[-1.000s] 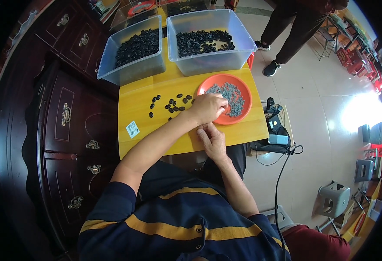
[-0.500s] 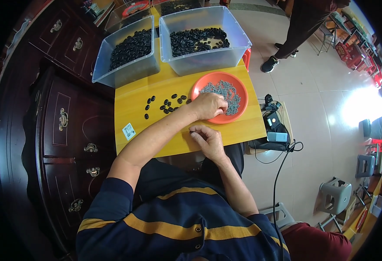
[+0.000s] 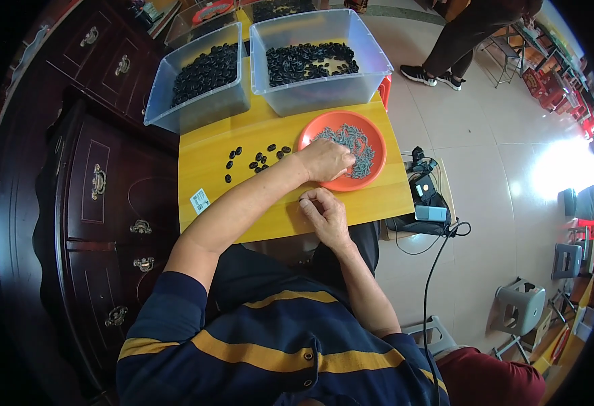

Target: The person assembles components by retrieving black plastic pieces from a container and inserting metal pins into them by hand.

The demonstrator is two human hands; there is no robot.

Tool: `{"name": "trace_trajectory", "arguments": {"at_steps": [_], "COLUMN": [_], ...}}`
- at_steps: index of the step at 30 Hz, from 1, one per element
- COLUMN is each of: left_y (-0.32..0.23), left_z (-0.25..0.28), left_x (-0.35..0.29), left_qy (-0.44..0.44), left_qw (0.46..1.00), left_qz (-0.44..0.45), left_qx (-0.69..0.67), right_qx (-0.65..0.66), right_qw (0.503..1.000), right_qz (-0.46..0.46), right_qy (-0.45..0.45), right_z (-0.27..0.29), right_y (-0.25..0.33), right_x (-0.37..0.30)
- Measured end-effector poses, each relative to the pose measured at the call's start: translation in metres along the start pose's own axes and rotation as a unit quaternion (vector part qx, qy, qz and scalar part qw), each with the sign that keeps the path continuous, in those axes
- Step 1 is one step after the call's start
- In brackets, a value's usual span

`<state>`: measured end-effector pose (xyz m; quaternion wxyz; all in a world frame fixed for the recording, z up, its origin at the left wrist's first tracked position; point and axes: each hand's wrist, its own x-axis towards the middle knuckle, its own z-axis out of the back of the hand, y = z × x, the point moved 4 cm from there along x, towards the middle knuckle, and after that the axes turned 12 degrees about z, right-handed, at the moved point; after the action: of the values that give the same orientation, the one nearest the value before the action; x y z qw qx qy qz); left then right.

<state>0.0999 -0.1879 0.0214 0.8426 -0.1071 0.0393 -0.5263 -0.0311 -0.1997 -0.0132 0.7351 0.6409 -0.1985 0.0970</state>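
Note:
My left hand (image 3: pixel 327 161) reaches over the orange plastic bowl (image 3: pixel 308 130), its fingers bent and pressed together at the small grey pin-like pieces (image 3: pixel 360 144) inside. Whatever lies between those fingertips is hidden. Just below the bowl, near the table's front edge, my right hand (image 3: pixel 325 215) is curled with thumb and fingers together. A tiny dark spot shows at its fingertips, too small to name. Left of the bowl, several glossy black oval pieces (image 3: pixel 271 147) lie loose on the yellow table (image 3: pixel 280 213), partly covered by my left forearm.
Two clear plastic bins, a left one (image 3: pixel 202 108) and a right one (image 3: pixel 321 95), hold heaps of black pieces at the back. A white label (image 3: pixel 200 201) lies at the left. Dark drawers (image 3: pixel 94 169) border the table; cables and a blue-grey box (image 3: pixel 431 214) are at right.
My right hand has shifted slightly up and right, toward the bowl. The left hand stays in the bowl with a small turn. A person's feet beyond the table have moved.

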Motion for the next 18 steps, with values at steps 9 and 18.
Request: {"name": "trace_trajectory", "arguments": {"at_steps": [9, 18], "left_y": [0.000, 0.013], "left_z": [0.025, 0.054], "left_x": [-0.006, -0.103], "left_qy": [0.015, -0.180], "left_qw": [0.996, 0.869], "left_qz": [0.044, 0.196], "left_qx": [-0.069, -0.417], "right_qx": [0.134, 0.240], "right_qw": [0.985, 0.956], "right_qz": [-0.106, -0.152], "right_qy": [-0.024, -0.079], "right_z": [-0.001, -0.005], "right_y": [-0.013, -0.013], "right_x": [-0.007, -0.006]}}
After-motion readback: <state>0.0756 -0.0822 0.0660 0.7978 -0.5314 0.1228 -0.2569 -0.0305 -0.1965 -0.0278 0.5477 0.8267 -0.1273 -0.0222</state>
